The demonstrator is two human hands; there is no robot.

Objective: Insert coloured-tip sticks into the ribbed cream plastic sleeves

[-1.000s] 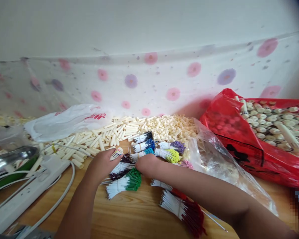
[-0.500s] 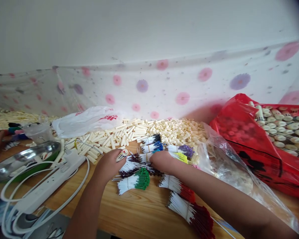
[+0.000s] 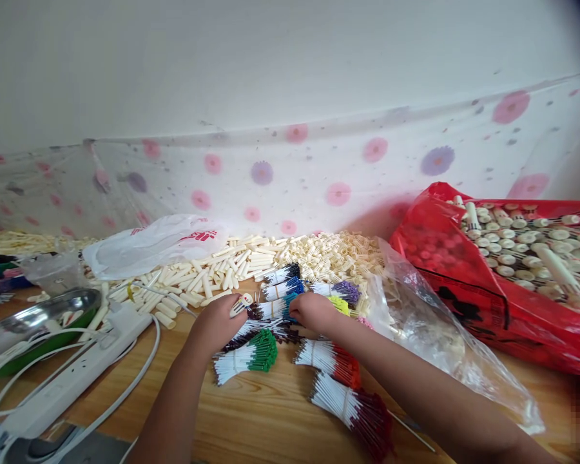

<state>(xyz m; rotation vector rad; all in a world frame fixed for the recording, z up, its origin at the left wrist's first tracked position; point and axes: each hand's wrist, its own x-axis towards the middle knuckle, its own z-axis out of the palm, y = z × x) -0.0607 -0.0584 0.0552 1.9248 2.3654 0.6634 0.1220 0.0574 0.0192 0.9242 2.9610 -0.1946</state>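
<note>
On the wooden tabletop (image 3: 251, 412), seen from the head camera, both hands work among bundles of thin white sticks with coloured tips. The left hand (image 3: 217, 324) is curled around a small cream plastic barrel with a round red-marked end (image 3: 242, 302), which pokes out past the thumb. The right hand (image 3: 313, 312) rests knuckles-up on the teal-tipped bundle (image 3: 281, 307), fingers bent down into the sticks; whether it actually grips any cannot be told. Just below the hands lie a green-tipped bundle (image 3: 246, 356) and a red-tipped bundle (image 3: 329, 361), with a dark-red-tipped bundle (image 3: 357, 415) nearer the table edge. Beyond them sits a heap of cream plastic tubes (image 3: 212, 274) against the flowered plastic sheet (image 3: 319, 174). A red plastic bag of capped cream pieces (image 3: 512, 270) stands to the right, beside a clear plastic bag (image 3: 430, 322). A white power strip (image 3: 72, 377) and a metal dish (image 3: 33, 319) lie to the left.
</note>
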